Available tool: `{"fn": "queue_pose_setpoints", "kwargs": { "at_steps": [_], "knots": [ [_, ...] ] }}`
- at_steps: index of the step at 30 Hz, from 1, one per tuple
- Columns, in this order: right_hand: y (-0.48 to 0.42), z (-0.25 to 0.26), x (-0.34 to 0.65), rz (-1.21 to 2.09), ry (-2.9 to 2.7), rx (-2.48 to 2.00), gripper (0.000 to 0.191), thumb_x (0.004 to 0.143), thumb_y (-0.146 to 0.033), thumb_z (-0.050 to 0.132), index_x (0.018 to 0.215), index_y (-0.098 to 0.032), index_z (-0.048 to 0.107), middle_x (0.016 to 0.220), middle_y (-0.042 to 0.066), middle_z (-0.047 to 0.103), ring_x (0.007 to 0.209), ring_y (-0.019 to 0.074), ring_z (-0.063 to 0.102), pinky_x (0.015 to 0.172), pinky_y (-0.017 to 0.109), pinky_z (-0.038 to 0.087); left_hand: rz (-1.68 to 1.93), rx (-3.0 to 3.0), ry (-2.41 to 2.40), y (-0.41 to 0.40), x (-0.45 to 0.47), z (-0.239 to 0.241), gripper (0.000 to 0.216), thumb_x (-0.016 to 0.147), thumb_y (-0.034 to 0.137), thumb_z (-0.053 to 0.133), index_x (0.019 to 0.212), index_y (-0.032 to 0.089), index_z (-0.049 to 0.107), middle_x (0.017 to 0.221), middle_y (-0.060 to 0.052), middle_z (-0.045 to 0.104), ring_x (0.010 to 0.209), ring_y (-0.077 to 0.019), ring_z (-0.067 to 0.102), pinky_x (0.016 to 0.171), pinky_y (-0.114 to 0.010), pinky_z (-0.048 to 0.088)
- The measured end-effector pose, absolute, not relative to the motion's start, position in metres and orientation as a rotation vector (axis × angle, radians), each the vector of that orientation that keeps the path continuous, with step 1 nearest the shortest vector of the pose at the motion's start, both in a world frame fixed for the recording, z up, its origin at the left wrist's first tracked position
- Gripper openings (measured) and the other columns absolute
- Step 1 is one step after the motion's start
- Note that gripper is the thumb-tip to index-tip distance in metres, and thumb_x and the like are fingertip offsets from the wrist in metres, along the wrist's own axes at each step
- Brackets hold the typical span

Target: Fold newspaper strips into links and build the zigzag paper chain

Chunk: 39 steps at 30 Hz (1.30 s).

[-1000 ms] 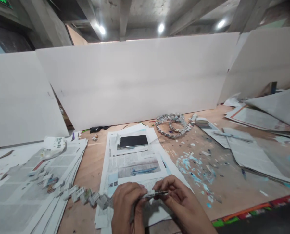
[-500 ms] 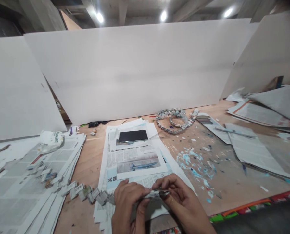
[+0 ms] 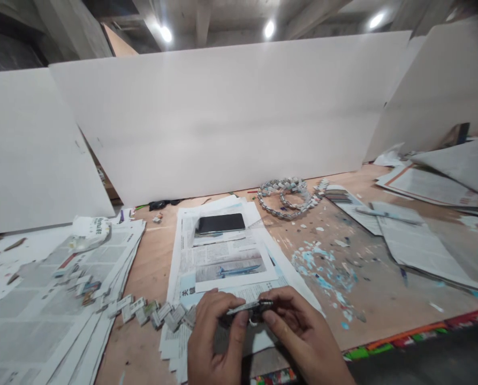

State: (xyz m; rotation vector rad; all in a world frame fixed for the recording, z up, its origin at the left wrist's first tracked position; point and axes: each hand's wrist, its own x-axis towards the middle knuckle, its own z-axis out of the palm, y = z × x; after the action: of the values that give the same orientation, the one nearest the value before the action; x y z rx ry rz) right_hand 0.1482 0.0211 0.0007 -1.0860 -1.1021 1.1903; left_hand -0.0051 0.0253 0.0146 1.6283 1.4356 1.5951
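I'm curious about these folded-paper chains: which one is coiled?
The far chain, looped near the white board; the other chain stretches leftward from the left hand.

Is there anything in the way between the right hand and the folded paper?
Nothing visible: the right hand pinches the folded paper directly, and the left hand holds it too. The phone lies farther off, on the papers.

The left hand (image 3: pixel 217 337) hides part of the paper chain (image 3: pixel 173 316); newspapers (image 3: pixel 30 315) at left are cropped.
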Motion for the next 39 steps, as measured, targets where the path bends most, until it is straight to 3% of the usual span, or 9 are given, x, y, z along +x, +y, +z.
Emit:
{"fn": "queue_pose_setpoints", "kwargs": {
  "at_steps": [5, 11, 20, 25, 39],
  "knots": [
    [0.023, 0.004, 0.147, 1.261, -1.068, -1.056, 0.023, 0.089, -0.045, 0.074, 0.1, -0.024, 0.07, 0.097, 0.007, 0.077, 0.088, 0.0244, 0.075, 0.081, 0.035, 0.061, 1.473, 1.426, 1.515, 0.026, -0.007, 0.023, 0.028, 0.091, 0.042, 0.067, 0.112, 0.024, 0.071, 0.112, -0.006, 0.074, 0.104, -0.0244, 0.068, 0.09, -0.031, 0.053],
    [0.023, 0.008, 0.143, 1.299, -0.984, -1.024, 0.026, 0.086, -0.046, 0.077, 0.096, -0.023, 0.07, 0.084, 0.004, 0.076, 0.071, 0.0189, 0.074, 0.074, 0.032, 0.061, 1.282, 1.681, 1.392, 0.039, -0.021, 0.046, 0.016, 0.095, 0.034, 0.061, 0.103, 0.027, 0.074, 0.103, -0.002, 0.077, 0.1, -0.0216, 0.07, 0.088, -0.028, 0.05],
    [0.025, 0.01, 0.144, 1.315, -0.966, -1.027, 0.026, 0.085, -0.047, 0.078, 0.094, -0.023, 0.07, 0.085, 0.003, 0.076, 0.069, 0.0176, 0.073, 0.074, 0.031, 0.061, 1.272, 1.453, 1.472, 0.038, -0.013, 0.043, 0.025, 0.091, 0.043, 0.066, 0.109, 0.026, 0.073, 0.109, -0.002, 0.077, 0.104, -0.023, 0.068, 0.091, -0.029, 0.049],
    [0.024, 0.009, 0.145, 1.315, -0.991, -1.024, 0.026, 0.087, -0.047, 0.076, 0.094, -0.023, 0.071, 0.082, 0.002, 0.075, 0.07, 0.0173, 0.073, 0.074, 0.029, 0.06, 1.283, 1.54, 1.422, 0.038, -0.015, 0.044, 0.015, 0.091, 0.037, 0.066, 0.098, 0.027, 0.076, 0.099, -0.001, 0.077, 0.096, -0.022, 0.069, 0.088, -0.028, 0.049],
    [0.023, 0.006, 0.146, 1.306, -0.989, -1.0, 0.022, 0.089, -0.043, 0.076, 0.095, -0.022, 0.071, 0.084, 0.002, 0.078, 0.074, 0.0168, 0.074, 0.074, 0.025, 0.06, 1.227, 1.744, 1.289, 0.039, -0.026, 0.044, 0.008, 0.095, 0.026, 0.065, 0.096, 0.029, 0.072, 0.098, 0.002, 0.075, 0.096, -0.0175, 0.069, 0.085, -0.023, 0.049]
  ]
}}
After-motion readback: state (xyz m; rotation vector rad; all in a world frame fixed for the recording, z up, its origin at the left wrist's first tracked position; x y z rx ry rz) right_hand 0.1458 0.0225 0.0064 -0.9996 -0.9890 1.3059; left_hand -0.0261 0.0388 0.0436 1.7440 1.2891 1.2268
